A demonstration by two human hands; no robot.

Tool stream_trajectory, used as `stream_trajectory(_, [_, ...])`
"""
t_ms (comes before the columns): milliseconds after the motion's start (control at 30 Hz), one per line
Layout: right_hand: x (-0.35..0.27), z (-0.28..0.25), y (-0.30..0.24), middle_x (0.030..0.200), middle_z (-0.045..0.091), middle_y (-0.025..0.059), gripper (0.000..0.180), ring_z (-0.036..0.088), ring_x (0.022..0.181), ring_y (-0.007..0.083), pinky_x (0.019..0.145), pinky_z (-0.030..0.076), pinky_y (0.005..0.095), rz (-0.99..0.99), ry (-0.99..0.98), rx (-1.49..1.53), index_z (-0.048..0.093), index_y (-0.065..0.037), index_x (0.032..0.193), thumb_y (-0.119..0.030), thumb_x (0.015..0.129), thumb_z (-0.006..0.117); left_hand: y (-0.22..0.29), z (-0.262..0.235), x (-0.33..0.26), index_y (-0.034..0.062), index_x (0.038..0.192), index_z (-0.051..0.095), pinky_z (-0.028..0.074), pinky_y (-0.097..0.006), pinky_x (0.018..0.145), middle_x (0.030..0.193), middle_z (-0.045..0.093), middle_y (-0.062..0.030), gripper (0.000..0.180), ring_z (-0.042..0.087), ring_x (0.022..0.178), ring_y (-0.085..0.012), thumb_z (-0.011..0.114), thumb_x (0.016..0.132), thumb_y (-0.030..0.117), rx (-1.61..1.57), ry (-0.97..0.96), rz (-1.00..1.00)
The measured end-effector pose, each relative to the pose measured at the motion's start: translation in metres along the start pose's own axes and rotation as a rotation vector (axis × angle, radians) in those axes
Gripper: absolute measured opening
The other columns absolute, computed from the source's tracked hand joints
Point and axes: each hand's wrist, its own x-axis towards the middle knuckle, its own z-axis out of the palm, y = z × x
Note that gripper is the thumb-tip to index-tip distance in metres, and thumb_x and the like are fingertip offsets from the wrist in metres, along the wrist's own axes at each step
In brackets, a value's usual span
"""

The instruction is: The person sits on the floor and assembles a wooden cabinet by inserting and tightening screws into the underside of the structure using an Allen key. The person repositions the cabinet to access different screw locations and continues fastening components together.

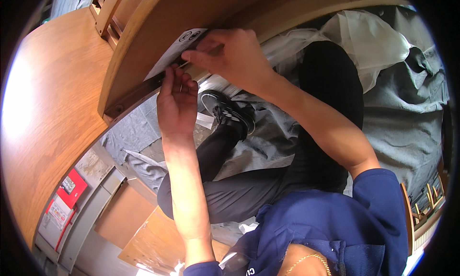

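Observation:
In front of me is a brown wooden furniture panel (pixel 139 46) with a pale edge. A white label (pixel 176 53) with black symbols is stuck on its face, and a dark rail (pixel 136 99) runs along the lower edge. My right hand (pixel 235 55) is closed beside the label, pinching a thin light-coloured rod (pixel 185 63) between thumb and fingers. Palm up, my left hand (pixel 178 101) is just below the rail with curled fingers. Its fingertips meet at the rod's far end by the rail; whatever they pinch there is too small to make out.
A large curved wooden surface (pixel 52 84) fills the left side. Grey cloth (pixel 397 132) and clear plastic wrap (pixel 359 41) lie around my bent legs (pixel 330 84). One shoe (pixel 227 110) rests below my hands. A red box (pixel 73 187) and a brown board (pixel 127 213) stand lower left.

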Motion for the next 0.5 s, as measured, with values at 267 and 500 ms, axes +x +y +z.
stream_trajectory(267, [-0.002, -0.008, -0.001, 0.077, 0.080, 0.0157, 0.048, 0.079, 0.066, 0.0236, 0.063, 0.066, 0.0382, 0.515, -0.280, 0.393, 0.080, 0.008, 0.088, -0.038, 0.098, 0.089, -0.001, 0.002, 0.000, 0.0069, 0.123, 0.076, 0.056, -0.032, 0.087, 0.103, 0.076, -0.0019, 0.021, 0.069, 0.096, -0.0149, 0.076, 0.111, 0.024, 0.073, 0.025, 0.026])
stream_trajectory(500, [-0.013, 0.010, 0.003, 0.092, 0.082, 0.0177, 0.040, 0.080, 0.073, 0.0240, 0.065, 0.068, 0.0357, 0.739, -0.200, 0.786, 0.080, 0.009, 0.107, -0.028, 0.096, 0.089, -0.007, -0.004, -0.008, 0.0099, 0.125, 0.077, 0.054, -0.033, 0.091, 0.105, 0.076, 0.0008, 0.022, 0.068, 0.100, -0.0141, 0.077, 0.111, 0.027, 0.121, 0.051, 0.042])
